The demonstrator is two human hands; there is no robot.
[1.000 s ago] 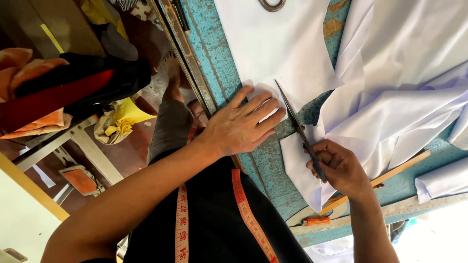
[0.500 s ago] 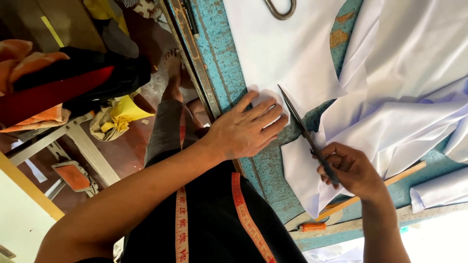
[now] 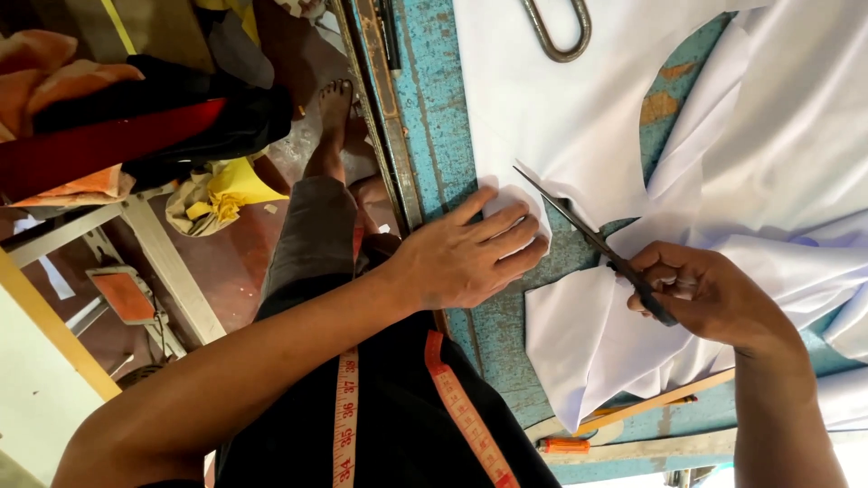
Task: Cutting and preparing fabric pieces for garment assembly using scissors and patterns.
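Pressing flat with fingers spread, the left hand (image 3: 470, 258) pins a rounded flap of smooth white cloth (image 3: 579, 117) against the worn turquoise tabletop (image 3: 443, 117), near the table's front edge. The right hand (image 3: 701, 294) is curled tight around the dark handles of long metal scissors (image 3: 588, 237); their thin blades, slightly parted, point toward the left fingertips and sit in a curved cut in the cloth. More of the white cloth lies in soft folds toward the tabletop's right side. A metal loop (image 3: 556, 32) rests on the cloth at the far edge. An orange measuring tape (image 3: 457, 407) hangs over the person's dark clothing. A thin wooden stick (image 3: 651, 405) lies under the cloth's pointed corner.
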